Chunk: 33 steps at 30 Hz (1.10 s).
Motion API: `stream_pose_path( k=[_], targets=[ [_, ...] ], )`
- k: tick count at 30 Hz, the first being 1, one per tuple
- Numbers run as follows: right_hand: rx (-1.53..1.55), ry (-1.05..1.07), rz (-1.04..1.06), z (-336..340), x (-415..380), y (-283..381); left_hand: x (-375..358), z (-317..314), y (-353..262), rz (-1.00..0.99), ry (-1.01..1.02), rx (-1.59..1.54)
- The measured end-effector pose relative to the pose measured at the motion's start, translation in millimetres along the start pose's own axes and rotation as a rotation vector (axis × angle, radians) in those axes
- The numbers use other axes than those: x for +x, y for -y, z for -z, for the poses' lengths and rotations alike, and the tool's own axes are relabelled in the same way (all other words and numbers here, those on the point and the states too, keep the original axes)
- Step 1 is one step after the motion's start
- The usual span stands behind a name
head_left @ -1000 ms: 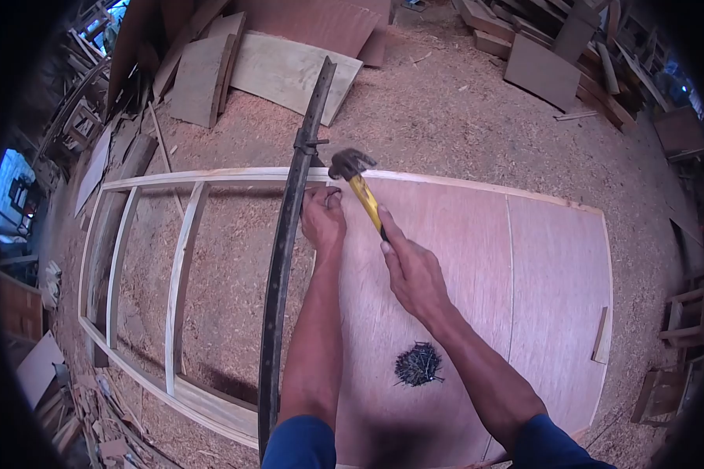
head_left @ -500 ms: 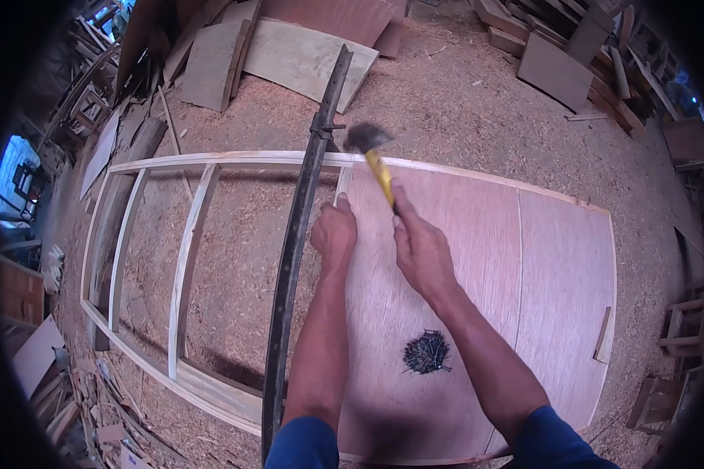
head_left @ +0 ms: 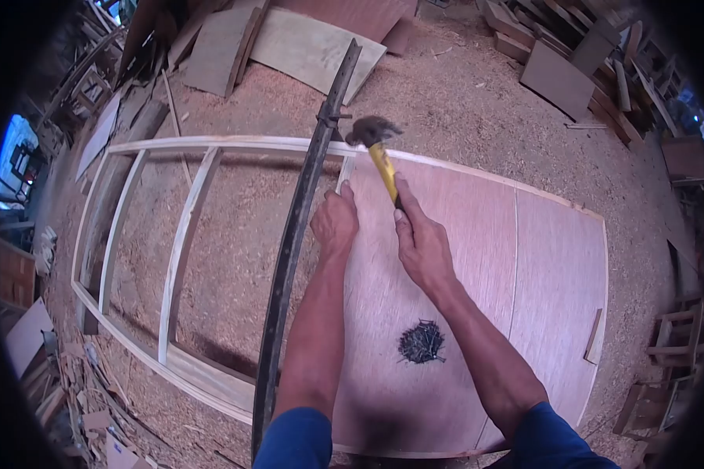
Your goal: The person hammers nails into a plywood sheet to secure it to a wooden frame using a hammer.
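My right hand [head_left: 426, 242] is wrapped round the handle of a claw hammer [head_left: 382, 166] with a yellow and black grip. The hammer's dark head, slightly blurred, is over the far rail of a wooden frame [head_left: 188, 205], near the corner of a pink plywood sheet [head_left: 438, 211]. My left hand [head_left: 335, 223] is closed round a crosspiece [head_left: 345, 171] of the frame at the plywood's left edge; its fingertips are partly hidden. A pile of dark nails [head_left: 422, 341] lies on the plywood, left of my right forearm.
A long dark metal bar clamp [head_left: 296, 227] crosses the frame just left of my left arm. A small wood strip [head_left: 594, 338] lies at the plywood's right edge. Sawdust and shavings cover the floor [head_left: 461, 94]. Boards [head_left: 313, 48] and scrap wood [head_left: 555, 82] lie beyond.
The hammer head has come down slightly and nearer the frame's far rail, with my right hand still round it. My left hand keeps its place at the crosspiece. The view has shifted slightly.
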State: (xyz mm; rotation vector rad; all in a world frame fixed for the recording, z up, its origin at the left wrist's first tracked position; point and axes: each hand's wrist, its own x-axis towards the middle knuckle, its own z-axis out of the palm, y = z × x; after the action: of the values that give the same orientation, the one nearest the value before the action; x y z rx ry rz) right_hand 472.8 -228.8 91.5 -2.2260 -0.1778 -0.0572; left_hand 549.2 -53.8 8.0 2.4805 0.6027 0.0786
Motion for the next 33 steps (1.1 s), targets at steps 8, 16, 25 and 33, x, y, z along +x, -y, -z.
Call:
stream_pose_path(
  k=[8, 16, 25, 33],
  targets=[
    [-0.030, 0.056, -0.025, 13, 9, 0, 2, 1, -1, 0.011, -0.005, 0.001],
    [-0.207, 0.140, 0.001, 20, 15, 10, 0, 1, 3, 0.023, 0.017, -0.013],
    [-0.152, 0.100, -0.022, 13, 16, -1, -3, 6, 1, 0.023, 0.005, 0.004],
    [-0.369, 0.185, -0.040, 24, 6, -25, -1, -3, 2, -0.007, -0.027, 0.010]
  ],
)
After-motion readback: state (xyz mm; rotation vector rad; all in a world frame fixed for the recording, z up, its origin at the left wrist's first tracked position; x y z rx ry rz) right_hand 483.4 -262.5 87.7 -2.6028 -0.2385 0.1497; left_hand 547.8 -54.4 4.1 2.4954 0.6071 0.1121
